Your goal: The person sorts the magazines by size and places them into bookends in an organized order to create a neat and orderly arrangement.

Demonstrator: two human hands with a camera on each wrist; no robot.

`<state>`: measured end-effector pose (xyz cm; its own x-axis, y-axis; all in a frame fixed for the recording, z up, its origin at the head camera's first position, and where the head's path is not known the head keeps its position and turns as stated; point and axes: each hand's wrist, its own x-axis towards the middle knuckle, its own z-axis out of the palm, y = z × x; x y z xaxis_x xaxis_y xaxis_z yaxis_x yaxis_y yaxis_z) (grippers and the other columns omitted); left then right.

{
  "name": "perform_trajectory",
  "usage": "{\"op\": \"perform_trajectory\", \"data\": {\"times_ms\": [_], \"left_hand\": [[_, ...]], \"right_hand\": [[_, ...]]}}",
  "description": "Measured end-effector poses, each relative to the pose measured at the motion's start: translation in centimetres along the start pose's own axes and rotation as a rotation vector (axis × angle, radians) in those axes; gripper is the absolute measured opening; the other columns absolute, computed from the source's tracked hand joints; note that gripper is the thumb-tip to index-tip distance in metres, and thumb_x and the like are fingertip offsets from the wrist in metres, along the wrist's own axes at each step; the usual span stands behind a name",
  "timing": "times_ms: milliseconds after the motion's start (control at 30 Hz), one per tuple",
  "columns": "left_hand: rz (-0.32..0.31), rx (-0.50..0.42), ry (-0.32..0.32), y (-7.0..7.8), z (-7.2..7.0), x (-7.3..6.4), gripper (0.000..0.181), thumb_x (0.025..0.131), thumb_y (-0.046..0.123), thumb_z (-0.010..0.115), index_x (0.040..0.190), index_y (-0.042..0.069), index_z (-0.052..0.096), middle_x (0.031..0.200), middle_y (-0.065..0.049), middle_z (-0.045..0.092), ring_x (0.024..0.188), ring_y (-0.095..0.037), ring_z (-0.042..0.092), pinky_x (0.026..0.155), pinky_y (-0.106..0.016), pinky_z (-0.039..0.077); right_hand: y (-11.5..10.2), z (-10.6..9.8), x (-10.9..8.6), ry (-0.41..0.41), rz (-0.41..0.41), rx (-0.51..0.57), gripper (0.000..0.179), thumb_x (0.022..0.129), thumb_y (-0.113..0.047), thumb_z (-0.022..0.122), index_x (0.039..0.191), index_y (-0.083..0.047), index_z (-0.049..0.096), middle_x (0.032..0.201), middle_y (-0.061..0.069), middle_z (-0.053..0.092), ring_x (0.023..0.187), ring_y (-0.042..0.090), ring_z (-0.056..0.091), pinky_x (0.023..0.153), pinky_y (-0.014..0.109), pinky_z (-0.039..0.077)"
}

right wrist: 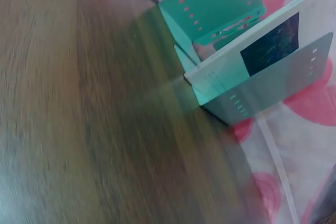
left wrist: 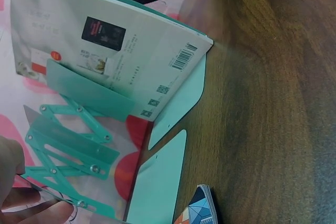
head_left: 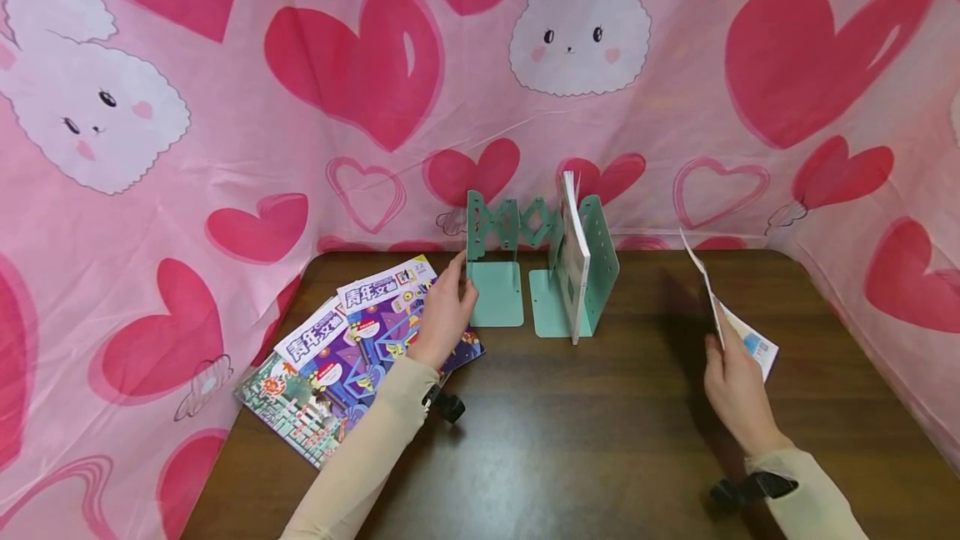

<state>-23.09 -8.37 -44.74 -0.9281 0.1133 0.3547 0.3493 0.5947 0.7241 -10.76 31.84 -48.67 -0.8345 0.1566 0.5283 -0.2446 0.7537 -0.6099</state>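
Left hand (head_left: 444, 311) pinches the green rack (head_left: 497, 294) at its left end, right hand (head_left: 738, 390) has fingers closed on a magazine (head_left: 761, 352) well right of it; I'd brace the rack and square the magazine upright before slotting.

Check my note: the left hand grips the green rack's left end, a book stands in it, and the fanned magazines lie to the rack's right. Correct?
No: the fanned magazines lie left of the green rack, as the head view shows. The left hand does grip the rack's left end, and a book stands in it.
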Motion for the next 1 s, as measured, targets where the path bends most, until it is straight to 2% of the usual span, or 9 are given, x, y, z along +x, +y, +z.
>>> {"op": "perform_trajectory", "data": {"times_ms": [100,167,233,333,400,467,567,767,1000], "left_hand": [[-0.002,-0.002,0.000,0.0,0.0,0.0,0.051,0.104,0.010,0.055,0.154,0.008,0.047,0.129,-0.016,0.066,0.105,-0.029,0.064,0.097,-0.047,0.054],[-0.002,0.002,0.000,0.0,0.1,-0.1,0.051,0.104,0.010,0.055,0.154,0.008,0.047,0.129,-0.016,0.066,0.104,-0.029,0.064,0.097,-0.047,0.055],[-0.002,0.004,0.000,0.0,0.1,-0.1,0.051,0.104,0.010,0.055,0.154,0.007,0.046,0.129,-0.016,0.066,0.104,-0.029,0.064,0.096,-0.047,0.055],[-0.005,0.009,-0.001,0.1,0.1,-0.1,0.051,0.104,0.010,0.055,0.154,0.008,0.046,0.129,-0.016,0.066,0.103,-0.029,0.063,0.096,-0.047,0.055],[-0.005,0.011,-0.001,0.1,0.1,-0.1,0.052,0.104,0.010,0.056,0.154,0.008,0.046,0.129,-0.016,0.066,0.104,-0.029,0.064,0.096,-0.047,0.055],[-0.005,0.012,0.000,0.1,0.1,-0.1,0.052,0.104,0.010,0.056,0.154,0.008,0.046,0.129,-0.016,0.067,0.104,-0.029,0.064,0.095,-0.047,0.055],[-0.004,0.013,0.002,0.1,0.1,-0.1,0.051,0.104,0.011,0.055,0.154,0.008,0.046,0.129,-0.016,0.067,0.103,-0.029,0.064,0.095,-0.047,0.055],[-0.002,0.011,0.004,0.0,0.1,-0.2,0.051,0.104,0.011,0.056,0.154,0.008,0.047,0.129,-0.016,0.067,0.103,-0.029,0.064,0.094,-0.047,0.055],[-0.001,0.017,0.003,0.1,0.1,-0.2,0.051,0.104,0.011,0.056,0.154,0.008,0.046,0.129,-0.016,0.067,0.100,-0.028,0.064,0.092,-0.047,0.056]], "right_hand": [[-0.5,-0.1,-0.1,0.047,0.039,0.022,0.065,0.106,-0.001,0.048,0.165,-0.025,0.033,0.152,0.029,0.049,0.131,0.056,0.050,0.117,0.020,0.028],[-0.9,-0.2,-0.2,0.085,0.062,0.030,0.063,0.107,-0.002,0.048,0.164,-0.024,0.035,0.150,0.029,0.051,0.129,0.053,0.052,0.115,0.025,0.033],[-1.2,-0.3,-0.3,0.126,0.084,0.045,0.060,0.107,-0.003,0.049,0.163,-0.023,0.038,0.146,0.030,0.054,0.128,0.048,0.053,0.112,0.024,0.036],[-1.6,-0.5,-0.5,0.177,0.097,0.065,0.054,0.107,-0.004,0.049,0.159,-0.017,0.044,0.139,0.031,0.059,0.127,0.025,0.057,0.104,0.017,0.037],[-1.9,-0.6,-0.6,0.204,0.109,0.082,0.050,0.107,-0.006,0.050,0.157,-0.015,0.048,0.136,0.031,0.061,0.123,0.008,0.056,0.098,0.010,0.033],[-2.2,-0.6,-0.7,0.223,0.118,0.103,0.047,0.108,-0.007,0.049,0.154,-0.011,0.050,0.131,0.032,0.062,0.117,-0.007,0.052,0.093,0.009,0.032],[-2.9,-0.8,-0.9,0.239,0.140,0.124,0.044,0.108,-0.009,0.049,0.152,-0.006,0.050,0.130,0.033,0.062,0.115,-0.008,0.051,0.092,0.009,0.032],[-4.3,-1.3,-1.1,0.258,0.169,0.158,0.043,0.109,-0.013,0.047,0.150,-0.002,0.050,0.136,0.034,0.059,0.121,-0.009,0.049,0.098,0.009,0.033],[-6.3,-1.7,-1.4,0.246,0.176,0.186,0.044,0.110,-0.014,0.046,0.153,-0.007,0.048,0.138,0.030,0.059,0.124,-0.007,0.049,0.100,0.010,0.033]]}}
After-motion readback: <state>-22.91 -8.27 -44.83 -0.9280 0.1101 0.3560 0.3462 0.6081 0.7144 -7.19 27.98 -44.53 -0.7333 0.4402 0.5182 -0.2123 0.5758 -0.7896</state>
